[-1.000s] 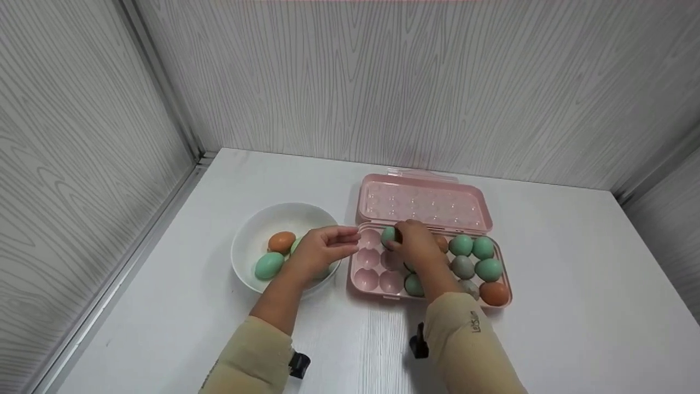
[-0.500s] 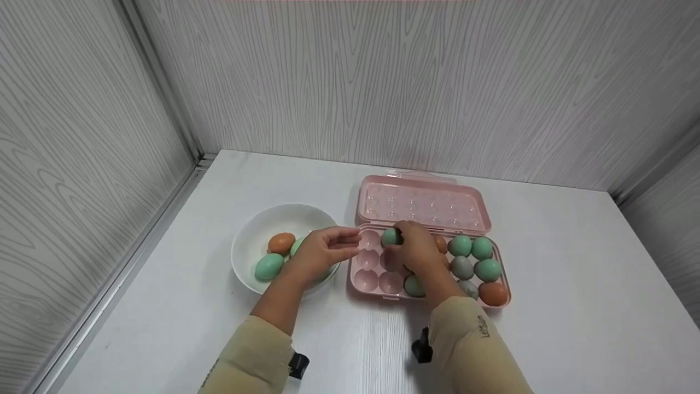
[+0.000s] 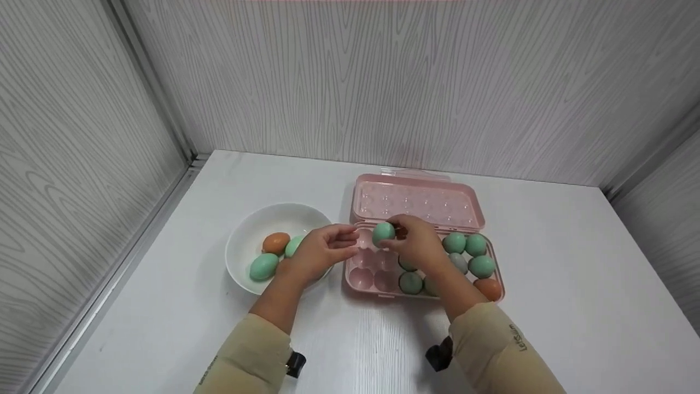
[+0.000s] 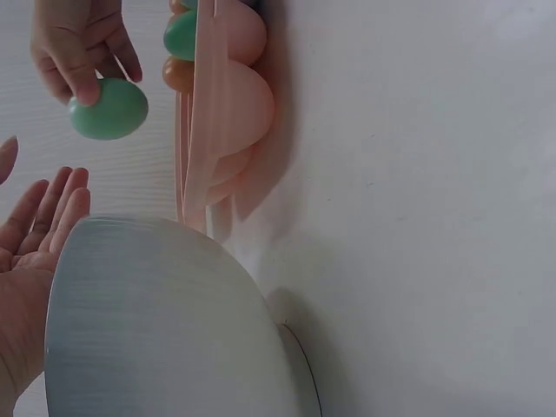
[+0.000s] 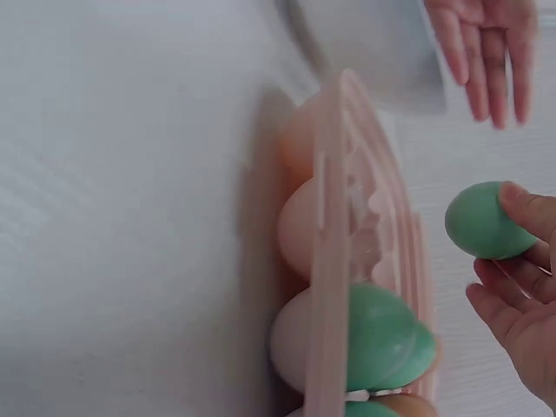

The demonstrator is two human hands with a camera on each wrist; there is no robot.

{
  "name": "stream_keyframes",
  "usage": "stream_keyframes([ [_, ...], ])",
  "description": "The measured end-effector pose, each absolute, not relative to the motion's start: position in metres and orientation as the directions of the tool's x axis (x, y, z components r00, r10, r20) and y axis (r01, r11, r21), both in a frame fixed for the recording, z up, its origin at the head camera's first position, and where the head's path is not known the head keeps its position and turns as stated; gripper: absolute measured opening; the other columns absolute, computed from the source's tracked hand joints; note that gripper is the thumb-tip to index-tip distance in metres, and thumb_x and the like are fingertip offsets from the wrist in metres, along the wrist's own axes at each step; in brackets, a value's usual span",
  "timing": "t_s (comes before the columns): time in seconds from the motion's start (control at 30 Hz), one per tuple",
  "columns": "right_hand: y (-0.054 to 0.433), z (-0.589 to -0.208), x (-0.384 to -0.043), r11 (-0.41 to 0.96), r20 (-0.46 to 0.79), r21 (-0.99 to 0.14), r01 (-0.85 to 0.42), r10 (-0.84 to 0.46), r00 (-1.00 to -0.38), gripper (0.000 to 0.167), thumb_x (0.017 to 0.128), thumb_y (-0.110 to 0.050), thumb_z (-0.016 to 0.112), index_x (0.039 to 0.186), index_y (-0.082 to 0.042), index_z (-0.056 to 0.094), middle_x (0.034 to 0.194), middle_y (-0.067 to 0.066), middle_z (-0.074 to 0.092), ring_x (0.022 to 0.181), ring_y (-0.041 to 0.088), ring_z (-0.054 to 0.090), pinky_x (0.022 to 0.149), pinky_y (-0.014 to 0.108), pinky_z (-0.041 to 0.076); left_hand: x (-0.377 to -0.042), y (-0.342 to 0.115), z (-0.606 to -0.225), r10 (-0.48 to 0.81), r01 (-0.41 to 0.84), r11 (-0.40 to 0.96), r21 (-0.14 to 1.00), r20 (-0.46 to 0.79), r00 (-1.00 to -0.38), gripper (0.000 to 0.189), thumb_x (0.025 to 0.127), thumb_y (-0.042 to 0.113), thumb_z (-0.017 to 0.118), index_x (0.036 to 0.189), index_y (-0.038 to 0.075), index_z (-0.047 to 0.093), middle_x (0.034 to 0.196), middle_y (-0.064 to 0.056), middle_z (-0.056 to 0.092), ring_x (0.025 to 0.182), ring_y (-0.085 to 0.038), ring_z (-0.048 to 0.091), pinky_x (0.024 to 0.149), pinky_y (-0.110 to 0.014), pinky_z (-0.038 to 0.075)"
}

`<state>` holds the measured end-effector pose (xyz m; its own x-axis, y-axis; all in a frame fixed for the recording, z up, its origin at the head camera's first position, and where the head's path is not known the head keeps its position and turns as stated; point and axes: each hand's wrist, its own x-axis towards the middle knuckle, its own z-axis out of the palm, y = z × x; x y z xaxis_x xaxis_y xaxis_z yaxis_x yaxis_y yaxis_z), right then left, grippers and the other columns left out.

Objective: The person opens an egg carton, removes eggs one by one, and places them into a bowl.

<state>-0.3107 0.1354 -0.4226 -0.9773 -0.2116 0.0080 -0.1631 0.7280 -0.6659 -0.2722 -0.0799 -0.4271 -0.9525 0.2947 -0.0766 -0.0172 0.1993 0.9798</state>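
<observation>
My right hand pinches a green egg between thumb and fingers. In both wrist views that egg hangs clear above the pink egg tray. The left hand reaches over the right rim of the white bowl, fingers extended toward the tray and holding nothing. Inside the bowl lie an orange egg, a green egg and a paler green one, with part of the bowl hidden under the left hand. Several green, grey and orange eggs sit in the tray's right side, some covered by the right arm.
The tray's pink lid lies open behind it, with a clear flap at its back edge. Unfilled cups show on the tray's left side. Wood-patterned panels stand behind and beside the white table.
The right hand has lifted the green egg out of the back row of the tray and shifted it slightly left. My left hand has stayed nearly still over the bowl.
</observation>
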Motion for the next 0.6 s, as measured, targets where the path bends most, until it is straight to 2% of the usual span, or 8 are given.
stream_keyframes([
  [0.27, 0.125, -0.404, -0.287, 0.684, 0.058, -0.685, -0.252, -0.294, -0.954, 0.04, 0.073, -0.029, 0.077, 0.109, -0.021, 0.063, 0.099, -0.009, 0.063, 0.094, 0.009, 0.06, 0.084, 0.03, 0.05, -0.271, -0.073, -0.428, 0.316, 0.012, 0.213, 0.977, -0.057, -0.947, 0.053, 0.08, 0.021, 0.071, 0.129, 0.017, 0.052, 0.123, 0.0, 0.057, 0.112, -0.015, 0.055, 0.09, -0.029, 0.047],
  [0.5, 0.12, -0.399, -0.276, 0.611, 0.034, -0.749, -0.258, -0.353, -0.935, 0.041, 0.072, -0.026, 0.078, 0.11, -0.022, 0.062, 0.101, -0.009, 0.063, 0.098, 0.01, 0.059, 0.086, 0.03, 0.05, -0.268, -0.067, -0.428, 0.335, 0.075, 0.283, 0.956, -0.025, -0.942, 0.054, 0.078, 0.024, 0.073, 0.128, 0.027, 0.052, 0.127, 0.007, 0.052, 0.113, -0.014, 0.053, 0.093, -0.029, 0.045],
  [0.6, 0.119, -0.4, -0.276, 0.602, 0.026, -0.759, -0.248, -0.353, -0.935, 0.04, 0.072, -0.027, 0.078, 0.108, -0.022, 0.062, 0.101, -0.009, 0.063, 0.097, 0.01, 0.059, 0.086, 0.03, 0.05, -0.263, -0.065, -0.42, 0.345, 0.094, 0.285, 0.954, -0.011, -0.939, 0.056, 0.079, 0.019, 0.072, 0.13, 0.023, 0.05, 0.129, 0.002, 0.051, 0.114, -0.018, 0.052, 0.095, -0.032, 0.044],
])
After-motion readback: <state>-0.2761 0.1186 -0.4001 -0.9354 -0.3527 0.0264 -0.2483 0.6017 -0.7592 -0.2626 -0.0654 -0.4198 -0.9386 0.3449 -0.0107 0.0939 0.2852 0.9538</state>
